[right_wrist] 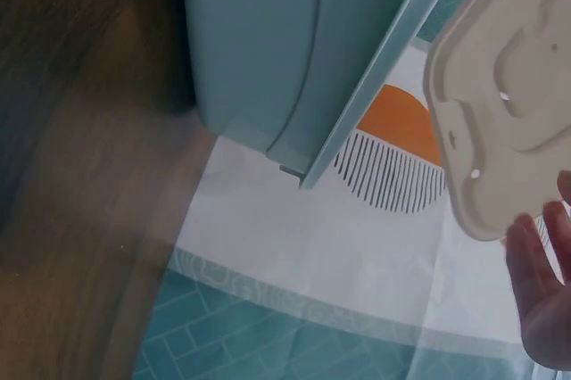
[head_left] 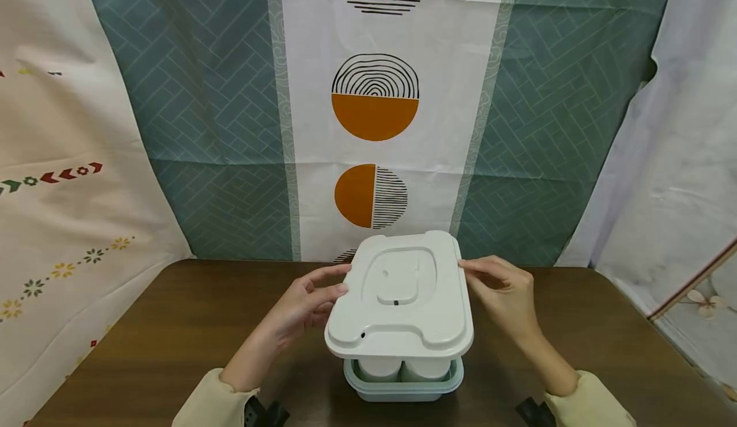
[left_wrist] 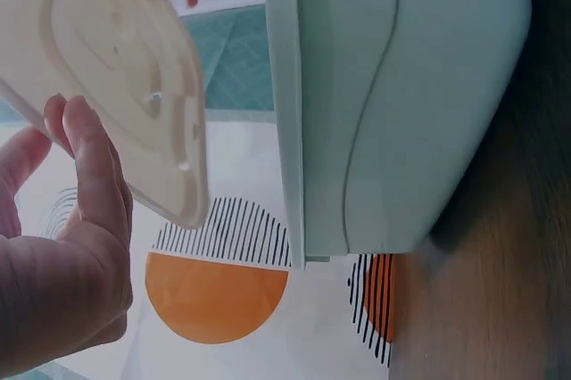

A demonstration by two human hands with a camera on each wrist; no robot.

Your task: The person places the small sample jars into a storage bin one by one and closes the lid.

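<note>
Both hands hold a white plastic lid (head_left: 405, 296) above a pale green box (head_left: 403, 392). In the head view the left hand (head_left: 308, 302) pinches its left edge, thumb on the near side. At the opposite edge the right hand (head_left: 503, 289) grips with thumb and fingertips. The left wrist view shows the raised underside of the lid (left_wrist: 125, 68), well apart from the rim of the box (left_wrist: 284, 112), and the left hand (left_wrist: 76, 246) at its edge. Two white rounded things (head_left: 380, 368) show inside the box; the lid hides the rest.
The box stands on a dark brown wooden table (head_left: 219, 312). Behind the table hangs a green and white patterned cloth (head_left: 219, 126). Pale cloths hang at the left (head_left: 75, 235) and right (head_left: 679, 203) sides.
</note>
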